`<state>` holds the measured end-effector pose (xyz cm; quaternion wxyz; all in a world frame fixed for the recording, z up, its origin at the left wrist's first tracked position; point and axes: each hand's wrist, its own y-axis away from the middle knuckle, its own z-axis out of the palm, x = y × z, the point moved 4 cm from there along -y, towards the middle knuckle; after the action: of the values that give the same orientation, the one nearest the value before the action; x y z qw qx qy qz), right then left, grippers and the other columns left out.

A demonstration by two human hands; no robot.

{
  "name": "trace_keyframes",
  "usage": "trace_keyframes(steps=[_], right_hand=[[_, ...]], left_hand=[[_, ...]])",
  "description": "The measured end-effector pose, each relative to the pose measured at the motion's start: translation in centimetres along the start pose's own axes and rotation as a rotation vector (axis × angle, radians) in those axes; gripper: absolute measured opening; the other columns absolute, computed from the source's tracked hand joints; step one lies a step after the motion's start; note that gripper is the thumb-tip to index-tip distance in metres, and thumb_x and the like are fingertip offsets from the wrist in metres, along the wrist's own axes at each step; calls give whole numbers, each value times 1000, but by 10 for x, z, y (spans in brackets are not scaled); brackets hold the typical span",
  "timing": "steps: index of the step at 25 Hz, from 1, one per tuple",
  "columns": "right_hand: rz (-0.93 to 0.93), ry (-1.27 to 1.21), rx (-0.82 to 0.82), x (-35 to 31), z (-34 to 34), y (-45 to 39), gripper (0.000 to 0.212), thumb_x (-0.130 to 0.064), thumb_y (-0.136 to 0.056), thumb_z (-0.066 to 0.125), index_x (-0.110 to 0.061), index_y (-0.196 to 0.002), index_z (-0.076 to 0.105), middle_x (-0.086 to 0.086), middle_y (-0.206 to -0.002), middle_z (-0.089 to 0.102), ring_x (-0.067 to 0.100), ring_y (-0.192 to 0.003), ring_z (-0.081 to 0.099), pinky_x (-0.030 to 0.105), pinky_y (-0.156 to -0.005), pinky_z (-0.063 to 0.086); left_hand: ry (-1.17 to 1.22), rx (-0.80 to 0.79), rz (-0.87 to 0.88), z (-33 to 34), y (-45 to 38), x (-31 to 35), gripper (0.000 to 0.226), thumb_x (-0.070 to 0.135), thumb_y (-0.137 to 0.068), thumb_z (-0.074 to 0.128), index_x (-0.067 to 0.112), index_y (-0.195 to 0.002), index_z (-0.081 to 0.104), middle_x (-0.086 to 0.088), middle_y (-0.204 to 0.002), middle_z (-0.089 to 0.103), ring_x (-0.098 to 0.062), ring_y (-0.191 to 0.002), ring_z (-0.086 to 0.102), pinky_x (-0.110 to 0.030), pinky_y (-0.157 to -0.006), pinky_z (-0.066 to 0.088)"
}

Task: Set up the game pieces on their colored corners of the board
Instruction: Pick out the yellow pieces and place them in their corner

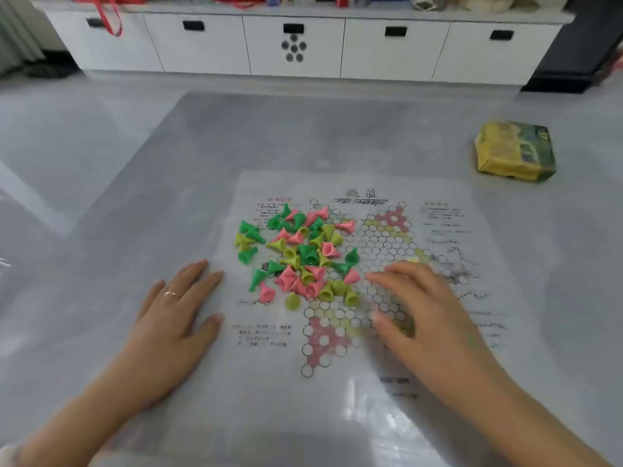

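A person's hands frame a thin, glossy printed paper game board [371,416] spread flat on a grey floor, where a jumbled heap of small cone-shaped plastic game pieces in green, pink and yellow-green [300,254] lies tipped over across the left half of the honeycomb grid. The left hand [172,318], a slim ring on one finger, rests flat and relaxed at the sheet's left edge, grasping nothing. The right hand [424,308] hovers over the grid with fingers spread and slightly bent, its fingertips [371,277] just beside a pink piece at the heap's right edge; motion blur hides whether they touch it, and it holds nothing. Sorting appears not yet begun: the pink-shaded corner nearest the person [320,342] and the far pink corner [392,217] stand bare. The next move likely calls for pinching one piece and standing it upright on a matching circle. A crumpled yellow-and-green cardboard box [515,151] sits well apart, at right.
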<state>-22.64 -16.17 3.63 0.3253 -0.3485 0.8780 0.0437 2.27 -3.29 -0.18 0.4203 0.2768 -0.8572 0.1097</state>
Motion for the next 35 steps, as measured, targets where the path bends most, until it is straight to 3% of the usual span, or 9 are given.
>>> trace_keyframes(steps=[4,8,13,16,19,23,30,32,35], right_hand=[[-114,233,-126,-47,37,-26,49,-37,-87,54,-30,-131,36,-5,-124,37,7,-95,44,20,-78,44],[-89,328,-65,-41,51,-39,39,-13,-90,49,-18,-128,39,4,-132,42,17,-96,55,29,-77,51],[-60,148,-61,-45,38,-30,25,-21,-92,48,-15,-115,54,1,-122,50,15,-101,54,21,-85,42],[-27,16,-39,-57,17,-19,18,-21,-89,53,-14,-104,59,-1,-103,53,13,-91,51,20,-77,34],[-153,-53,-29,-86,-2,-2,17,-21,-86,57,-15,-101,60,-5,-95,50,11,-86,48,21,-76,35],[-307,-6,-81,-111,-3,20,19,-21,-86,57,-18,-105,61,-13,-92,46,5,-87,41,17,-73,32],[-247,-88,16,-107,-5,18,20,-24,-83,61,-20,-102,67,-6,-102,61,2,-87,50,15,-81,40],[-138,-264,109,-99,-17,15,15,-19,-83,62,-20,-98,68,-9,-87,62,-4,-72,52,8,-69,39],[136,-632,232,-62,-33,7,15,-10,-86,56,-21,-89,66,-7,-74,63,-1,-61,56,13,-62,48]], left_hand=[[263,105,-151,10,21,42,37,11,-88,49,26,-121,52,10,-123,44,-15,-120,42,-25,-96,28],[305,148,-95,21,61,69,37,7,-90,44,37,-109,52,16,-122,45,-4,-112,39,-21,-94,26],[417,230,-14,16,98,92,40,-3,-88,41,32,-90,59,12,-107,61,6,-102,52,-1,-78,35],[662,108,-104,29,114,101,33,-3,-88,40,17,-90,66,2,-94,68,-9,-94,63,-16,-85,45],[1114,-121,-402,48,110,101,27,11,-95,34,3,-102,58,-12,-93,65,-25,-90,63,-32,-85,50],[1520,-355,-549,55,91,107,39,26,-97,28,0,-98,57,-16,-77,65,-26,-73,65,-36,-66,57],[1639,-423,-513,63,65,102,28,17,-95,37,1,-103,58,-15,-84,65,-22,-69,67,-29,-56,58],[1625,-395,-542,69,60,97,25,15,-94,39,-1,-95,58,-15,-78,65,-21,-60,66,-28,-54,58],[1499,-331,-585,73,48,93,23,13,-93,40,0,-83,56,-12,-67,58,-13,-45,56,-19,-42,50]])
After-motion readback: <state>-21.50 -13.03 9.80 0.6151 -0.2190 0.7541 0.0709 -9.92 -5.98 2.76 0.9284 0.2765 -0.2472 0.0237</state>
